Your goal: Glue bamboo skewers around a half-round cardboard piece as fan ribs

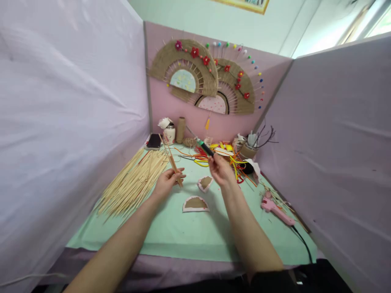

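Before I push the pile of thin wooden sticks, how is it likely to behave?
The pile of thin wooden sticks will probably slide and spread apart, as no tie shows around it. Each stick looks straight, long and slim, so it is likely light and fairly stiff, but it might snap under hard bending.

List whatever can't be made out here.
All in the head view:
Thin sticks in the left hand: count unclear, overlapping and partly covered by the grip.
Green-and-black tool in the right hand: tip too thin and blurred.
Framed picture: cut off by the top edge.
Pink glue gun: cord's far end lost past the table edge.
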### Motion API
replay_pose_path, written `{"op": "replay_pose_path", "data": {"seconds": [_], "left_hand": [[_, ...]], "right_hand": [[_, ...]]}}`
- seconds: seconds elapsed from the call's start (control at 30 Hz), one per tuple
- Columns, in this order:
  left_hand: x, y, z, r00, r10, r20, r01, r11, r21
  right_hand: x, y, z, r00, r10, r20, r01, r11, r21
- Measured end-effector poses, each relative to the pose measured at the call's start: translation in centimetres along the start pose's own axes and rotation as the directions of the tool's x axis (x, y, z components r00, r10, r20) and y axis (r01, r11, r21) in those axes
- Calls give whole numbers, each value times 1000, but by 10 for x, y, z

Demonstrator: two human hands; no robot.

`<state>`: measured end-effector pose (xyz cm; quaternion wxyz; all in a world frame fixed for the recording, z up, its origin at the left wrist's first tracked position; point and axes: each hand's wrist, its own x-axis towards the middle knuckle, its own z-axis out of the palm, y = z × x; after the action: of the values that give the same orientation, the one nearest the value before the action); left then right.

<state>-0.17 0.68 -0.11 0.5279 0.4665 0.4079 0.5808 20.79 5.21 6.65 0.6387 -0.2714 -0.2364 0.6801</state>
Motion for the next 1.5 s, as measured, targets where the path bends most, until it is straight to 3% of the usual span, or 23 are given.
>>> {"op": "replay_pose_path", "data": {"seconds": [0.07,0.13,0.2,0.27,0.33,0.4,0.47,0.53,0.6,0.67,0.77,0.93,1.07,1.13,1.2,1.27,1.33,1.5], "left_hand": [[0,1,0,997,72,-15,-72,997,2],[0,1,-1,995,96,-1,-96,995,-9],[1,0,-2,998,56,35,-55,998,-36],[0,-1,-3,997,15,69,-9,997,-73],[0,0,-3,995,4,98,6,995,-98],[-2,2,-4,993,16,114,-5,995,-103],[-4,5,-4,990,14,144,-3,997,-76],[-7,7,-2,978,-8,206,14,1000,-26],[-10,8,0,955,-45,294,36,999,36],[-13,8,2,935,-71,348,42,995,89],[-14,7,4,935,-68,347,21,990,138],[-10,8,2,948,36,315,-109,970,219],[-5,11,-4,971,202,131,-233,927,294],[-5,13,-7,957,290,2,-277,912,303],[-7,15,-7,930,366,-47,-328,879,347],[-11,15,-4,906,422,0,-386,828,407],[-15,16,1,885,457,86,-443,773,454],[-23,19,12,846,493,202,-523,695,493]], "right_hand": [[-12,33,-2,966,255,-53,-243,956,166],[-22,53,-3,909,414,-45,-388,881,271],[-29,63,-5,875,484,1,-464,838,288],[-34,68,-7,874,483,46,-482,854,197],[-36,70,-10,909,408,86,-409,912,-2],[-38,70,-12,953,271,135,-229,938,-260],[-39,67,-13,969,132,211,-14,876,-482],[-41,62,-13,955,66,289,119,807,-578],[-43,59,-13,933,129,336,97,808,-582],[-46,58,-14,893,276,355,-19,812,-583],[-49,61,-16,843,403,357,-88,758,-646],[-51,68,-14,868,311,388,0,781,-624],[-47,72,-12,912,180,368,105,765,-636],[-44,74,-13,956,47,291,190,655,-732],[-40,73,-15,971,-117,208,238,452,-860],[-38,72,-17,958,-222,179,232,240,-943],[-37,72,-19,950,-241,199,226,87,-970],[-41,72,-18,940,-229,251,226,-131,-965]]}}
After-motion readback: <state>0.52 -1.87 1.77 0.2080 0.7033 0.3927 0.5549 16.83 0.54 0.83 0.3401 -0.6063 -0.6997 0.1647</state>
